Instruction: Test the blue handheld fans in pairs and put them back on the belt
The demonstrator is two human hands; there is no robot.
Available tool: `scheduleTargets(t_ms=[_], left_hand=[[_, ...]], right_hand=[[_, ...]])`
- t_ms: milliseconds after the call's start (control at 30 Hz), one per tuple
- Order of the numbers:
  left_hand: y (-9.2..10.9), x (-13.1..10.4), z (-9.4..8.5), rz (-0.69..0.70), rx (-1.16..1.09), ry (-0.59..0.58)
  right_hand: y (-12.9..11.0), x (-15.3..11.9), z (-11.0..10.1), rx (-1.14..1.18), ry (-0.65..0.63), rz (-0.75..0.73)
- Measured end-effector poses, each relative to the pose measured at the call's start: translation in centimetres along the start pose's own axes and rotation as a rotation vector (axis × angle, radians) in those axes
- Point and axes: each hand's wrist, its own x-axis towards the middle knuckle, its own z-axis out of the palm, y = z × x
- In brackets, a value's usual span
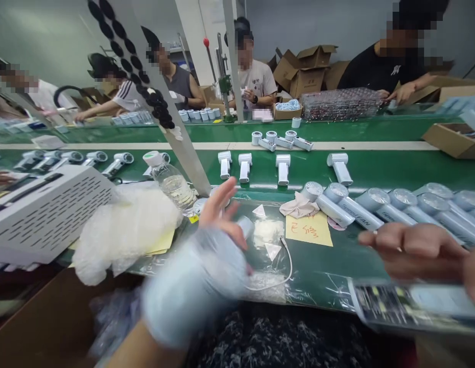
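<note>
Blurred by motion, a light-blue fan (195,286) lies across the palm and wrist of my left hand (226,220), at the lower middle. The thumb bends over the fan's round end, while other fingers point up and away. At the right edge, the curled fingers of my right hand (417,250) hold a long, pale-rimmed part (409,301) with a dark, patterned inside; its details are smeared. A white cable (290,260) curves over the green bench between the hands, below a yellow note (308,230) with red writing.
Bagged fans (375,204) line the right side beside a crumpled cloth (299,205). Bare fans (282,168) stand on the green belt (310,161). A bottle (174,186), plastic bags (126,225), a slotted grey box (65,214) and a slanted post (184,148) are left. People sit opposite.
</note>
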Motion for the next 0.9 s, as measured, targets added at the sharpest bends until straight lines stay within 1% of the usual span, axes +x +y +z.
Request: scheduleTargets(t_ms=[33, 67, 100, 167, 200, 267, 300, 333, 367, 400, 467, 533, 600, 667, 800, 900], left_hand=[[-0.7, -0.4, 0.2, 0.02, -0.002, 0.014], [-1.4, -0.9, 0.3, 0.027, -0.011, 0.047], [-1.9, -1.4, 0.3, 0.024, -0.017, 0.073], [-2.6, -2.2, 0.3, -0.034, -0.084, 0.081], [-2.7, -2.5, 0.3, -0.072, -0.136, 0.042], [-2.8, -2.8, 0.8, -0.167, -0.3, -0.1], [-2.8, -2.9, 1.3, -0.222, -0.379, -0.158], [-2.8, -2.9, 1.8, -0.274, -0.427, -0.185], [-2.9, -2.8, 2.5, -0.315, -0.446, -0.175], [-3.0, -2.7, 3.2, -0.337, -0.452, -0.127], [-3.4, -2.5, 4.6, -0.348, -0.452, -0.004], [-3.8, -2.5, 5.8, -0.359, -0.469, 0.052], [-4.2, -2.5, 6.7, -0.401, -0.498, 0.039], [-4.4, -2.5, 7.2, -0.453, -0.522, 0.027], [-4.6, -2.3, 7.4, -0.501, -0.569, 0.036], [-4.8, -2.3, 7.4, -0.543, -0.566, 0.069]], right_hand=[[-0.4, 0.2, 0.7, 0.008, 0.004, -0.075], [-0.8, 0.4, 1.4, 0.024, -0.003, -0.117], [-1.0, 0.4, 1.9, 0.049, -0.01, -0.103], [-0.8, 0.6, 2.9, 0.133, 0.008, 0.075], [-0.3, 0.6, 3.3, 0.186, 0.028, 0.184], [1.0, 0.6, 4.1, 0.264, 0.101, 0.37], [1.7, 0.6, 4.6, 0.298, 0.119, 0.441], [2.4, 0.5, 5.1, 0.335, 0.114, 0.498], [2.9, 0.3, 5.6, 0.375, 0.099, 0.541], [3.3, 0.1, 6.1, 0.414, 0.081, 0.57], [3.7, -0.4, 7.2, 0.473, 0.048, 0.604], [3.7, -0.8, 8.0, 0.52, 0.013, 0.624], [3.6, -1.1, 8.5, 0.56, -0.014, 0.626], [3.5, -1.3, 8.7, 0.589, -0.034, 0.621], [3.4, -1.4, 8.7, 0.626, -0.054, 0.625], [3.8, -1.7, 9.0, 0.631, -0.098, 0.638]])
